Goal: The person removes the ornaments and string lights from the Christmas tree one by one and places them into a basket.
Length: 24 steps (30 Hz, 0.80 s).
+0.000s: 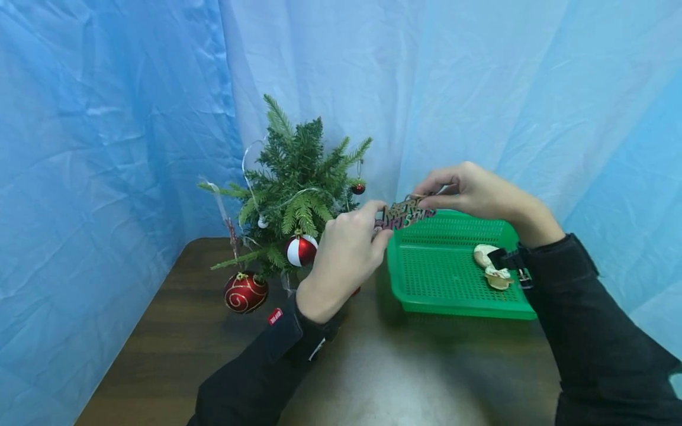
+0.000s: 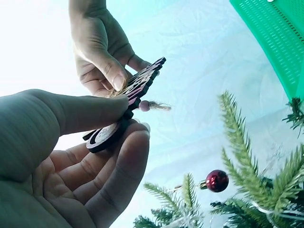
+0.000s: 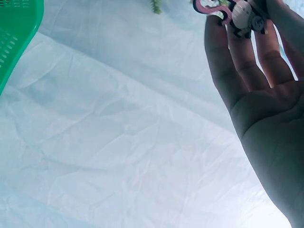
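The step in hand seems to be readying a wooden "Merry Christmas" sign [image 1: 409, 214] for hanging on the small tree [image 1: 298, 171]: the sign is held up in the air to the right of the tree, apart from its branches. The next move probably calls for opening out the twine [image 2: 117, 90] at the sign's edge and carrying it to a free branch tip, without knocking the small red ball [image 1: 359, 188] on the tree's right side. Both hands have their grip clamped on the sign. The left hand [image 1: 343, 254] reaches up in front of the tree's lower right side, back toward the head camera, with thumb and fingers pinching the sign's end nearest the tree. The right hand [image 1: 476, 192] comes in from the side away from the tree, wrist raised and bent, fingertips pointing back toward it, thumb and fingers pinching the far end near the twine. Right of the tree, on the table [image 1: 176, 331], sits a green basket [image 1: 469, 312] with a cream bow [image 1: 498, 278] inside.
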Each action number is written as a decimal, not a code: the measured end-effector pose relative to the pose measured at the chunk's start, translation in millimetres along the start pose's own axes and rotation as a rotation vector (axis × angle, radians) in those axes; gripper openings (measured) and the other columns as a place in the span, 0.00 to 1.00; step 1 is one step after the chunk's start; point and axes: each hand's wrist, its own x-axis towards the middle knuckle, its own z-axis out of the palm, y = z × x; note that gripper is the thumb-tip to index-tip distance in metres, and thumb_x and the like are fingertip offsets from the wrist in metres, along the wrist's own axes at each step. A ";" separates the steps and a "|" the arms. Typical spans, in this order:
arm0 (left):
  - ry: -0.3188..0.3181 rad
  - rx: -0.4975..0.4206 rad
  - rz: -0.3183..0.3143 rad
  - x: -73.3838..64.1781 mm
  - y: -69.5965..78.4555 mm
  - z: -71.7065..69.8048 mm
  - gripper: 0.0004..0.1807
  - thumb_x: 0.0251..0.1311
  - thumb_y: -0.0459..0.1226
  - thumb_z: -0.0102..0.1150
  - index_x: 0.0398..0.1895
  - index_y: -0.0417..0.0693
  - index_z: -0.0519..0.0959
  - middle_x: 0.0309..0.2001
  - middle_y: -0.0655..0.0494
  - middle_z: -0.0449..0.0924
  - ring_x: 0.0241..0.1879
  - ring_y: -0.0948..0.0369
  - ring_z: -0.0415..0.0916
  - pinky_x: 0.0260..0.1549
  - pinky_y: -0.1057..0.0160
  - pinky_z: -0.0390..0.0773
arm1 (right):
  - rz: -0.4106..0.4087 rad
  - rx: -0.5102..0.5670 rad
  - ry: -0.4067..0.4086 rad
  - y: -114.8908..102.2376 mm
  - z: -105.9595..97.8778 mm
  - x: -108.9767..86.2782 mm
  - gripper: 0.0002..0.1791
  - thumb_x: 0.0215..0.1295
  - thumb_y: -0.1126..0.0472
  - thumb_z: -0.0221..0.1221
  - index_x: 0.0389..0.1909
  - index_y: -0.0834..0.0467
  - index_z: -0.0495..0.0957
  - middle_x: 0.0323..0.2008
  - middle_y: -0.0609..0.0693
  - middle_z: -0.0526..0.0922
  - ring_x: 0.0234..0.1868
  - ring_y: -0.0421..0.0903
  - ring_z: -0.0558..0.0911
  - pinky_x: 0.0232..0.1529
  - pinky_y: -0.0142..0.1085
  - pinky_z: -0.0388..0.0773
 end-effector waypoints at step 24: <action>0.048 0.024 0.326 -42.8 -6.9 84.3 0.11 0.65 0.37 0.66 0.49 0.48 0.84 0.47 0.55 0.81 0.48 0.57 0.78 0.50 0.61 0.79 | 0.405 0.097 -0.107 102.5 4.0 -31.2 0.19 0.73 0.60 0.61 0.58 0.67 0.78 0.47 0.60 0.85 0.44 0.55 0.86 0.50 0.49 0.81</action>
